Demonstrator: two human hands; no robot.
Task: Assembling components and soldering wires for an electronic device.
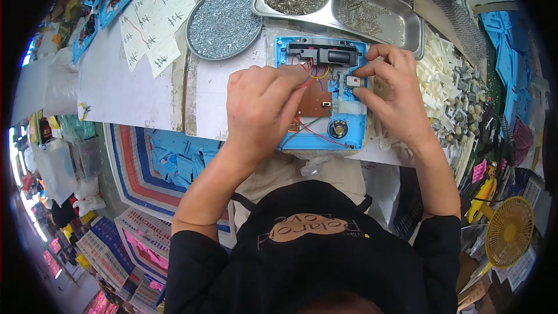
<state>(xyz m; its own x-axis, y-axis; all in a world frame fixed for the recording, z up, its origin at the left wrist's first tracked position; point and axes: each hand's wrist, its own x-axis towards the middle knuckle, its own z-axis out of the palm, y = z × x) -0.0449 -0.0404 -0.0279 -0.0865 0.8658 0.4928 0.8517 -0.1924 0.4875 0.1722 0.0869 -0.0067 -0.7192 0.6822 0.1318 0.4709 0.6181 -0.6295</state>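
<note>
A blue plastic housing lies open before me, with a brown circuit board, a black module along its far side and a round speaker at the near right. My left hand reaches over its left part, fingers pinched together beside the thin coloured wires; whatever they hold is hidden. At the right edge, the thumb and fingers of my right hand close around a small whitish block seated in the housing.
A round tray of small metal screws and a compartmented steel tray stand beyond the housing. To the right are heaped white plastic parts. Marked paper covers the far left. A yellow fan stands at lower right.
</note>
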